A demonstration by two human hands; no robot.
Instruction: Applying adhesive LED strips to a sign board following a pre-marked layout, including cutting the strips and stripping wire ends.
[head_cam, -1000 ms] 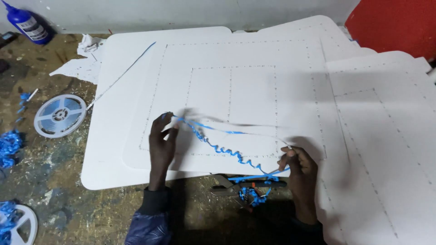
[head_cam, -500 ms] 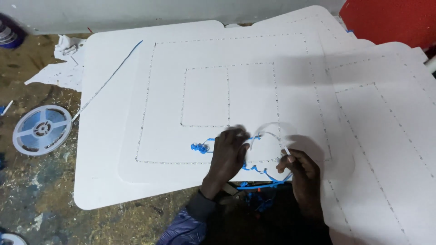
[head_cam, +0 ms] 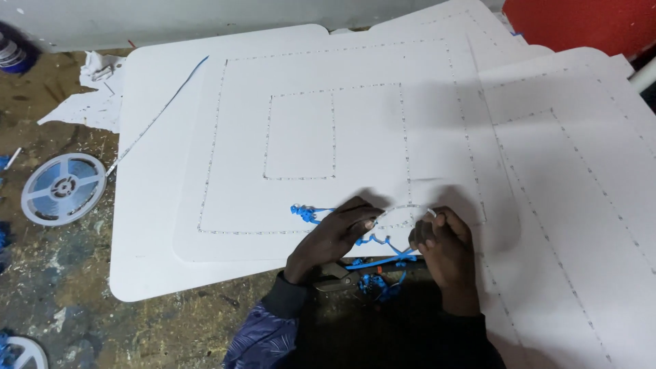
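My left hand (head_cam: 335,236) pinches a thin white strip (head_cam: 403,208) that arches over to my right hand (head_cam: 441,239), which grips its other end. A curly blue backing tape (head_cam: 304,213) trails from the strip to the left of my left hand and bunches under both hands. Both hands rest on the front edge of a large white board (head_cam: 355,137) marked with nested rectangles of dotted strip lines. Dark pliers (head_cam: 338,277) lie beneath my left wrist.
A grey strip reel (head_cam: 63,188) lies on the dirty floor at left, another reel (head_cam: 20,352) at the bottom left corner. A blue-capped bottle (head_cam: 12,53) stands top left. More white boards (head_cam: 581,171) overlap on the right. Paper scraps (head_cam: 92,96) lie by the board's left corner.
My left hand has moved from the far left end of the strip to close beside my right hand. The strip now arches between them and the blue tape hangs loose.
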